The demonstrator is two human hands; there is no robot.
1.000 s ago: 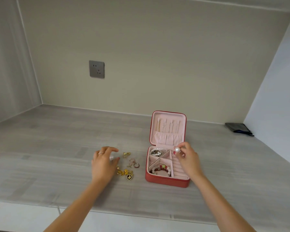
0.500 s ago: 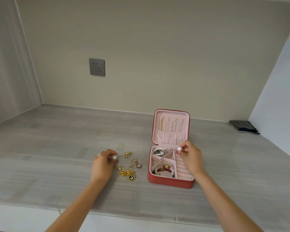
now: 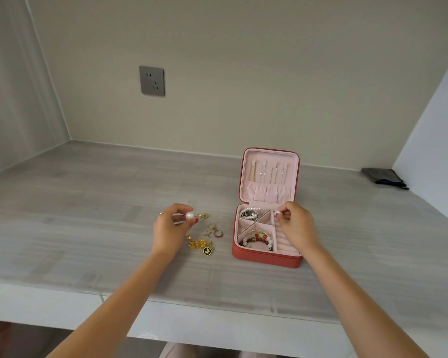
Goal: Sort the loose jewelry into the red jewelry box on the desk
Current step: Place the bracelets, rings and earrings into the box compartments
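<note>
Two pearls, one in each hand

Left hand [image 3: 169,228], at frame centre, pinches a white pearl [image 3: 189,215] above the loose gold pieces [image 3: 201,242] on the grey desk [image 3: 88,215]. Right hand [image 3: 298,224] pinches a second pearl [image 3: 277,212] over the upper right compartment of the open red jewelry box [image 3: 267,258], right of centre.

1 head-worn wide view, angled forward and down, desk [image 3: 88,202] close below
</note>
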